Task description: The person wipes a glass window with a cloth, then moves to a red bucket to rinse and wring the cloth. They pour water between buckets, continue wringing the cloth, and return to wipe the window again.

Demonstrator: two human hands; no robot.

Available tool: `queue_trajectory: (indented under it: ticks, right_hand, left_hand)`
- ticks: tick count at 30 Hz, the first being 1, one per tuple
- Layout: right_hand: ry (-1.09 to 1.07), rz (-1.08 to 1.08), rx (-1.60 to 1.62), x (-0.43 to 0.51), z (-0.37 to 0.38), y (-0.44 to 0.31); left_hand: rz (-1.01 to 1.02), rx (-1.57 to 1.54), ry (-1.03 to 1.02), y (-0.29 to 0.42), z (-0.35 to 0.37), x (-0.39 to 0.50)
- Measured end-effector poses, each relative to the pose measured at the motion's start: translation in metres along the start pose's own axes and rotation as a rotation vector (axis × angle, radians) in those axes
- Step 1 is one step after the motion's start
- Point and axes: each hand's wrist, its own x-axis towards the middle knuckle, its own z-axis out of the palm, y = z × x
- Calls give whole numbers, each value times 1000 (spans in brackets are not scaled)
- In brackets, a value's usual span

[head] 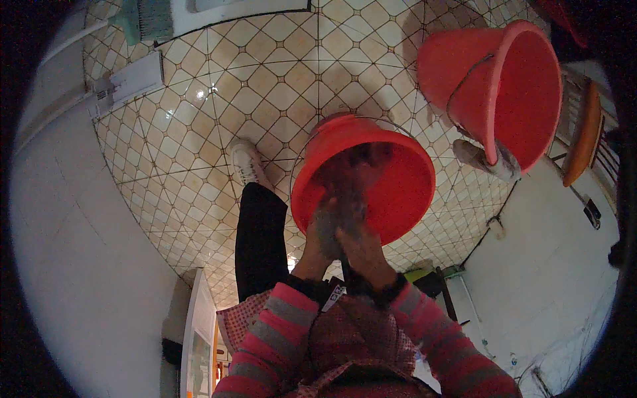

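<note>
Both hands are together over the near rim of a red plastic bucket [408, 184] on the tiled floor. My left hand [322, 231] and my right hand [362, 244] press on a dark grey, blurred bundle [346, 199] that looks like cloth. The bundle reaches down into the bucket. Motion blur and shadow hide its exact shape, and the dark patch deeper inside cannot be told apart from it. A thin wire handle hangs around the bucket's outside.
A larger red bucket [458, 69] stands at the upper right, with a greyish cloth [505, 161] over its rim. Beyond it is a chair with an orange-brown part [583, 134]. My white shoe [246, 161] is left of the near bucket. A green broom [129, 22] is at the upper left.
</note>
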Motion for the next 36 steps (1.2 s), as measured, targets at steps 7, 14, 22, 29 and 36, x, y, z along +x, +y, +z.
queue_trajectory:
  ticks: [7, 14, 22, 29, 36]
  right_hand:
    - [10, 89, -357, 64, 6, 131]
    - [-199, 203, -586, 114, -57, 170]
    - [178, -7, -425, 145, -65, 112]
    - [-146, -106, 7, 138, 0, 92]
    - [17, 20, 68, 114, -44, 79]
  left_hand:
    - [471, 620, 136, -14, -3, -7]
    - [469, 663, 57, 2, 9, -10]
    - [435, 644, 268, -2, -3, -9]
    - [547, 732, 115, 3, -9, -7]
    - [456, 692, 162, 8, -4, -11]
